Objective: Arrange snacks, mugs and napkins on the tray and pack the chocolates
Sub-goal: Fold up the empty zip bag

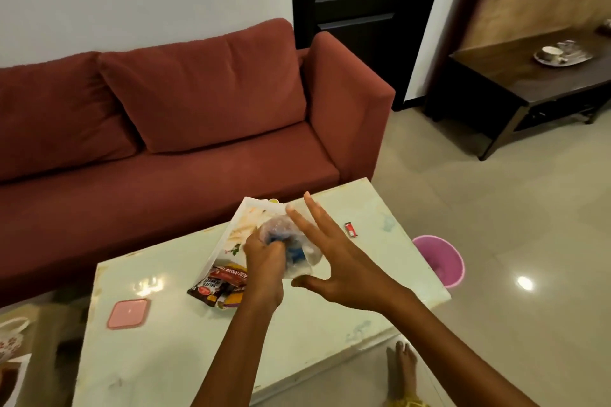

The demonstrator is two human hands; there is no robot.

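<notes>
My left hand [264, 261] is shut on a clear plastic bag [302, 251] with blue-wrapped pieces inside, held just above the white floral tray [236, 225]. Beside the bag on the right, my right hand [334, 258] has its fingers spread wide; its fingertips reach the bag's top edge. Snack packets [215, 286], one marked salted peanuts, lie at the tray's near end. A small red chocolate [351, 229] rests on the table to the right of my hands. At the left frame edge, part of a floral mug [10, 337] shows.
The pale glossy table [165, 357] also carries a pink square lid [129, 313]. A red sofa [185, 129] stands behind it. On the floor at the right sits a pink bucket [441, 259]. A dark side table [529, 82] holds a cup and saucer.
</notes>
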